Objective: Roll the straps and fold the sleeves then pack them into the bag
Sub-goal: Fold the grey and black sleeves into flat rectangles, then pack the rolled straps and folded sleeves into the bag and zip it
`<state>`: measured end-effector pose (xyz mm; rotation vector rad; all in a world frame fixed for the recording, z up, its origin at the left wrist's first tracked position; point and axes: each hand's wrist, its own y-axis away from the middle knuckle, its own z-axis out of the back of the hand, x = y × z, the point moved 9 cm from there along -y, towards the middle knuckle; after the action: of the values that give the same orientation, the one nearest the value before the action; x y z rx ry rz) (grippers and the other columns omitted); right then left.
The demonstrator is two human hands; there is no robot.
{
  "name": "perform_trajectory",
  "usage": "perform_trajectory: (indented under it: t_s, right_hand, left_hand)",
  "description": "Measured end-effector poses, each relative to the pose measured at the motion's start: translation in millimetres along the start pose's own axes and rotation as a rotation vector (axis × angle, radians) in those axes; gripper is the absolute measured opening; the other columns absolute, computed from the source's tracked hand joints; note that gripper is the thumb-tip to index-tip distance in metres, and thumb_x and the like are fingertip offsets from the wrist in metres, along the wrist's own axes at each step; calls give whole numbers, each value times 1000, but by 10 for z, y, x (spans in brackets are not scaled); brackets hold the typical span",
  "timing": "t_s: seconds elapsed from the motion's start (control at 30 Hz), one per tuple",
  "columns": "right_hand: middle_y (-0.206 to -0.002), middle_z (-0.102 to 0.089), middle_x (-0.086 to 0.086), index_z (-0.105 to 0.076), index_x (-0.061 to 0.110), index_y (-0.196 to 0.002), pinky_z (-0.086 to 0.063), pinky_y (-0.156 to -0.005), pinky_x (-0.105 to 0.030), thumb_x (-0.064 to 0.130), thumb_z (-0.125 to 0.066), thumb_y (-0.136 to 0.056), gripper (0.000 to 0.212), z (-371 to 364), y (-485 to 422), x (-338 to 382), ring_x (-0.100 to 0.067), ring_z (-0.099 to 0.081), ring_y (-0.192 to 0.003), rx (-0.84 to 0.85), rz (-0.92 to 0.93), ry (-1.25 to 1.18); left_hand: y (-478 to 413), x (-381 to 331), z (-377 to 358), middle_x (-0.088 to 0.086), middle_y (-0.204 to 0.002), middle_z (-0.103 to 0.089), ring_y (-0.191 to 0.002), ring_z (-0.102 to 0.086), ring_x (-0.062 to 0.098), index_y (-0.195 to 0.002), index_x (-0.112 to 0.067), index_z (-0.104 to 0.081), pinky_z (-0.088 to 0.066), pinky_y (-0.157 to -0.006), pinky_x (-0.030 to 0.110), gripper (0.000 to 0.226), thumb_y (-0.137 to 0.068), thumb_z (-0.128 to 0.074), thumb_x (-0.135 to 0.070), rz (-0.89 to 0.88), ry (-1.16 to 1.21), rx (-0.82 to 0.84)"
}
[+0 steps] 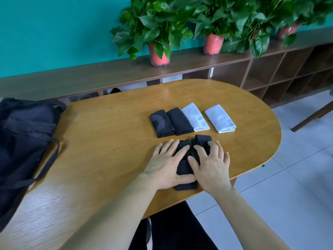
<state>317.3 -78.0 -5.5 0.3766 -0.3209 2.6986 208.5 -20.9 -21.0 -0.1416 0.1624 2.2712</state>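
The straps (185,166), a bundle of black perforated webbing, lie close to the near edge of the surface (117,132), right of its middle. They are pressed flat under the left hand (165,166) and the right hand (210,166), which are set side by side. The fingers (181,150) are held straight and spread wide, nothing is gripped, and the left thumb is laid across the near end of the bundle. Thick, loose folds of webbing show beyond the fingertips.

The strap step is judged to be in hand, though whether rolling or flattening cannot be told. A firm, even pressure is likely called for next, since stiff mesh may spring open once released.

Just beyond the straps four folded oblong packets are laid in a row. The two black sleeves (171,122) touch each other. Of the two white sleeves (195,117), soft and matte, one touches the black pair and the other lies a little apart. Folding is judged done.

The bag (23,134), limp black fabric with long handles, is slumped over the left edge, well apart. Nothing is seen packed yet.
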Motion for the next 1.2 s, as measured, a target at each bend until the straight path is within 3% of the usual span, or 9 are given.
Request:
perform_trajectory:
  t_s: [0.17,0.4,0.57,0.8,1.0,1.2]
  right_hand:
    - [-149,-32,-10,-42,31,-139,-15,-110,-58,63,-10,-87,69,76,-22,59,-32,-11,-143,-10,28,9]
    - [-136,-49,-16,-51,20,-135,-26,-104,-61,58,-20,-91,65,231,-48,272,-37,-28,-138,-47,56,71]
    - [-139,-46,-18,-49,19,-137,-24,-105,-59,58,-17,-90,69,260,-37,681,-36,-28,-138,-66,130,90]
    - [-141,-43,-19,-46,16,-138,-22,-107,-59,60,-16,-90,72,38,141,1764,-34,-25,-140,-51,336,68]
    - [-156,-18,-11,-19,25,-150,-5,-115,-50,52,-20,-98,59,-425,522,2946,-24,0,-146,164,555,102]
    - [-158,-10,-5,-16,25,-150,-1,-117,-49,44,-26,-101,53,-841,936,3942,-21,4,-146,297,802,44]
  left_hand:
    - [33,12,96,-1,-160,15,-143,23,11,-152,-33,8,10,-117,46,106,-67,-20,-91,-48,-2,-36]
    - [194,277,304,-2,-160,14,-144,21,9,-152,-32,8,9,-117,46,109,-65,-19,-93,1,-7,-83]
    - [584,644,462,-2,-159,16,-144,21,9,-151,-32,10,11,-117,45,108,-66,-16,-92,78,-23,-96]
    - [1499,1381,700,-2,-160,10,-145,15,10,-152,-31,6,9,-117,46,100,-74,-23,-88,276,-36,-192]
    - [2404,2106,726,0,-161,6,-146,12,11,-153,-29,-1,8,-117,44,89,-80,-12,-80,470,-56,-264]
    - [3129,2667,657,-1,-161,-3,-147,6,12,-152,-30,-9,4,-118,42,78,-86,0,-70,626,-75,-326]
